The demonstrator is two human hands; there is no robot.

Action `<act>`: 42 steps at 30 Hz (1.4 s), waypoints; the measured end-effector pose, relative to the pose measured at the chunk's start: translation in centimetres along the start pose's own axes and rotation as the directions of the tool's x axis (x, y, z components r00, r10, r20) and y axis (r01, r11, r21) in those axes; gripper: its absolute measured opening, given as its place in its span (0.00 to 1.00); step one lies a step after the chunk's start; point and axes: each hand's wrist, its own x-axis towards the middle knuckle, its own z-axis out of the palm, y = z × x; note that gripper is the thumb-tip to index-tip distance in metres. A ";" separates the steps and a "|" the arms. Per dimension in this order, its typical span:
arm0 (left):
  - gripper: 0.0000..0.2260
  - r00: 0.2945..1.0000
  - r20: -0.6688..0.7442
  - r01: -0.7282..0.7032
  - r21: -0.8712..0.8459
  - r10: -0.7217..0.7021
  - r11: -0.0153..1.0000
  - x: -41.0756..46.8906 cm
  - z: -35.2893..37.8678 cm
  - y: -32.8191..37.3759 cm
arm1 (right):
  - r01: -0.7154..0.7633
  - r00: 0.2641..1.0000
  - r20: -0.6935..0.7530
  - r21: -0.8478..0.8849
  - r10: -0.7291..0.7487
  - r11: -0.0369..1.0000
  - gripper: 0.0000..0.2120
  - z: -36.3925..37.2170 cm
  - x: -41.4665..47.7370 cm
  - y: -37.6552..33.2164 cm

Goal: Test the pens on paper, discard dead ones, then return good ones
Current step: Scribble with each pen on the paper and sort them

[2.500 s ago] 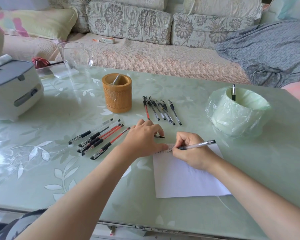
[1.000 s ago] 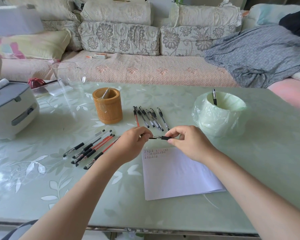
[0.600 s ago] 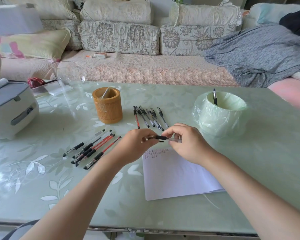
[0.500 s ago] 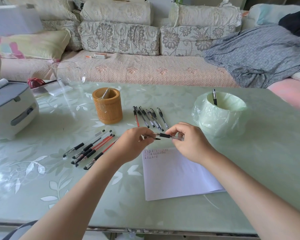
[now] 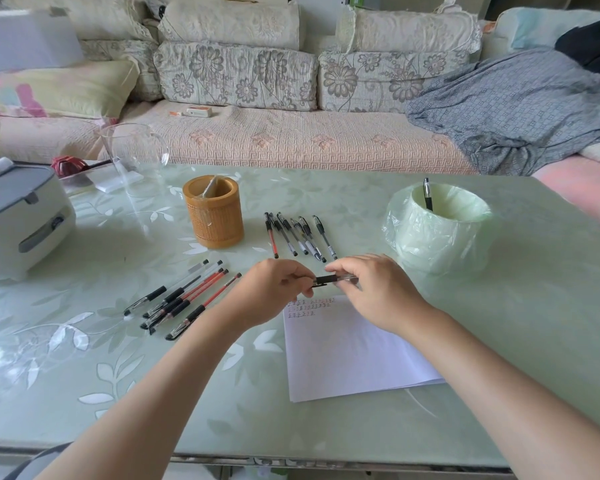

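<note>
A person's left hand (image 5: 274, 289) and right hand (image 5: 378, 292) pinch opposite ends of one black-gripped pen (image 5: 326, 280), fingers curled round it, just above the far edge of a white paper sheet (image 5: 354, 355) on a pale green worktop (image 5: 499, 341). Short rows of red and dark test marks (image 5: 309, 305) fill the sheet's top left corner, too small to read. Six capped pens (image 5: 298, 235) lie in a row beyond the hands; six more pens (image 5: 184, 299) fan out to the left. A bamboo pen holder (image 5: 212, 213) stands near the row, and a bag-lined bin (image 5: 437, 233) to the right holds one upright pen (image 5: 427, 194). A label on the small box (image 5: 199, 111) on the sofa is illegible. Bare surface stretches from the sheet to the worktop's near and right edges.
</note>
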 end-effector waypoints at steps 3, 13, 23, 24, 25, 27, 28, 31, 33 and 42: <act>0.06 0.998 0.027 0.051 -0.146 -0.048 0.988 -0.3 0.2 1.2 | 0.099 0.995 0.039 -0.193 -0.093 0.976 0.18 0.1 -0.4 -0.4; 0.05 0.963 0.219 0.212 -0.273 -0.154 0.938 -0.8 0.7 4.0 | 0.118 0.986 -0.072 -0.325 -0.149 0.938 0.25 0.1 -0.6 -1.4; 0.05 0.984 -0.071 0.144 -0.234 -0.164 0.962 -0.4 0.3 5.8 | 0.028 0.987 0.153 0.081 -0.040 0.996 0.11 -2.8 -1.5 -0.3; 0.05 0.983 -0.095 0.125 -0.263 -0.155 0.957 -0.3 0.4 6.0 | 0.030 0.988 0.144 0.119 -0.048 0.992 0.07 -3.1 -1.6 -0.1; 0.06 0.984 -0.109 0.103 -0.294 -0.141 0.950 -0.2 0.5 6.2 | 0.039 0.992 0.117 0.130 -0.055 0.991 0.04 -3.4 -1.6 0.3; 0.06 0.986 -0.139 0.044 -0.311 -0.092 0.949 0.1 1.0 6.7 | 0.045 0.998 0.044 0.124 -0.051 0.991 0.03 -4.4 -1.1 1.5; 0.05 0.983 -0.173 0.008 -0.298 -0.063 0.955 0.5 1.4 6.8 | 0.040 0.999 -0.003 0.116 -0.040 0.992 0.04 -5.2 -0.8 2.1; 0.05 0.957 -0.290 -0.057 -0.224 -0.011 0.973 2.2 2.5 7.1 | 0.011 0.973 -0.231 0.092 0.011 0.996 0.08 -8.5 0.5 4.4; 0.06 0.961 -0.277 -0.076 -0.173 0.025 0.982 3.6 3.4 7.8 | -0.020 0.909 -0.414 0.054 0.041 0.998 0.08 -11.0 1.4 5.7; 0.19 0.992 -0.121 -0.049 -0.036 0.045 0.998 10.0 8.7 11.0 | -0.215 0.817 -0.561 -0.078 0.135 0.974 0.02 -13.3 4.4 10.9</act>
